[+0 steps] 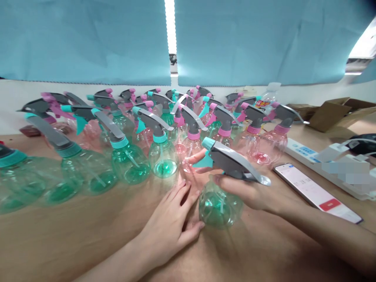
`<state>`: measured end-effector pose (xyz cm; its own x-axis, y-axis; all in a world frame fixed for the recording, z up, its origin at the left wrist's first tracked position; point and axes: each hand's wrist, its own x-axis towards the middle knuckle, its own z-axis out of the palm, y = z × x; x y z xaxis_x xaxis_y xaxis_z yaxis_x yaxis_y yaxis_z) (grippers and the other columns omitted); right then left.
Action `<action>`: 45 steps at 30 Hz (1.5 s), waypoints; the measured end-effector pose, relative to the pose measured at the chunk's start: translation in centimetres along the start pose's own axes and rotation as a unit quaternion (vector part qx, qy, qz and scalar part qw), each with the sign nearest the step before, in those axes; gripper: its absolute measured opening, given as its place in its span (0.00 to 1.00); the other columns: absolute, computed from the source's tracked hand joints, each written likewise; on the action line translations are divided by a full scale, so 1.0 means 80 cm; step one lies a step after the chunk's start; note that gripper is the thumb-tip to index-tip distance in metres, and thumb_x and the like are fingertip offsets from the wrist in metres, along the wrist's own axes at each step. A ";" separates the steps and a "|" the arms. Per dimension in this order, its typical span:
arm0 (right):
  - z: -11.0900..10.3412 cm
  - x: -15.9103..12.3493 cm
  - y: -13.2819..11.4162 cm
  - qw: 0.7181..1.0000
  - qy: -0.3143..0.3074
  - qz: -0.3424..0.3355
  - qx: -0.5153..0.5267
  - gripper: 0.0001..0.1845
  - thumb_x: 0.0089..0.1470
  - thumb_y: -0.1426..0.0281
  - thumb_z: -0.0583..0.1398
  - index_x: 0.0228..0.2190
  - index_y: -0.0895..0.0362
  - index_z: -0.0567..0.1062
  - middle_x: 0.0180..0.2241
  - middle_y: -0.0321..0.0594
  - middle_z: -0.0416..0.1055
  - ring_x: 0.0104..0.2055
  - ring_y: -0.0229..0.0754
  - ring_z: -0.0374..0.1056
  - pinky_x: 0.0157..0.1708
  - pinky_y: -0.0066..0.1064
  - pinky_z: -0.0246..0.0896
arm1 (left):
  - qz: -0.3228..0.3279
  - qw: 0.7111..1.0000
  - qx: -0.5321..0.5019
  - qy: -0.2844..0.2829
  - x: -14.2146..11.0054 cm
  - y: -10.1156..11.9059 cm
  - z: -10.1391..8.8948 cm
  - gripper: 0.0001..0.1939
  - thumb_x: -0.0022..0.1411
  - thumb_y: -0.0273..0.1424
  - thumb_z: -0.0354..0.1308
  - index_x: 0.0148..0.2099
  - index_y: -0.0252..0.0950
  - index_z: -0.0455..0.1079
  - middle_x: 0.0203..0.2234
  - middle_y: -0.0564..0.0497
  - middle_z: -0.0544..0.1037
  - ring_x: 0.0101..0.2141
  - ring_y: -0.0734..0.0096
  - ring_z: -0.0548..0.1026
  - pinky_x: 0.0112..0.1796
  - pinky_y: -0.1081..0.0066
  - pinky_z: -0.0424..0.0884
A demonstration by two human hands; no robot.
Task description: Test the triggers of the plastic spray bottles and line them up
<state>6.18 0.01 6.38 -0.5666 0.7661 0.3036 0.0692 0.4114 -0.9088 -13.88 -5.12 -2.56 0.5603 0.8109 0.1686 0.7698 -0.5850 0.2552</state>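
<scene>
A green spray bottle (220, 205) with a grey and turquoise trigger head stands in front of me, its nozzle toward the far left. My right hand (235, 188) grips it around the neck, just under the head, with the index finger stretched out past the trigger. Left of the bottle, my left hand (173, 215) rests on the table with fingers extended and holds nothing. Its thumb tip comes close to the bottle's side; I cannot tell whether they touch. Another green spray bottle (163, 162) stands just beyond my left fingertips.
Rows of green and pink spray bottles (131, 166) fill the back and left of the wooden table (117, 243). To the right lie a phone (317, 192) and a white power strip (326, 164). Behind them is a brown cardboard box (331, 113). A blue curtain (88, 43) hangs at the back.
</scene>
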 end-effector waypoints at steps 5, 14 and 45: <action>0.001 -0.001 0.004 0.999 -0.011 -0.003 0.029 0.23 0.51 0.73 0.56 0.50 0.50 0.71 0.38 0.39 0.75 0.41 0.42 0.72 0.40 0.34 0.70 | -0.002 1.000 -0.008 -0.009 0.002 0.003 -0.006 0.31 0.65 0.41 0.55 0.64 0.31 0.57 0.62 0.35 0.60 0.62 0.45 0.55 0.57 0.48 0.57; 0.001 0.001 0.000 0.999 -0.011 -0.029 0.032 0.22 0.51 0.74 0.56 0.49 0.53 0.71 0.33 0.38 0.74 0.40 0.41 0.72 0.42 0.34 0.69 | 0.002 1.000 0.001 -0.010 0.003 0.002 -0.005 0.30 0.65 0.42 0.54 0.64 0.32 0.57 0.61 0.35 0.60 0.62 0.46 0.56 0.56 0.47 0.59; -0.007 -0.010 0.011 0.994 0.015 0.003 -0.108 0.21 0.54 0.71 0.56 0.50 0.47 0.70 0.33 0.34 0.77 0.35 0.43 0.73 0.41 0.37 0.69 | -0.005 1.000 -0.010 -0.017 0.004 0.006 -0.011 0.30 0.65 0.41 0.54 0.63 0.31 0.58 0.61 0.35 0.61 0.62 0.46 0.56 0.57 0.48 0.58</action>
<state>7.18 0.04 5.50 -0.5402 0.7824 0.3099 0.2492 0.5004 -0.8291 -13.59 -5.09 -1.55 0.5634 0.8154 0.1333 0.7693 -0.5765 0.2753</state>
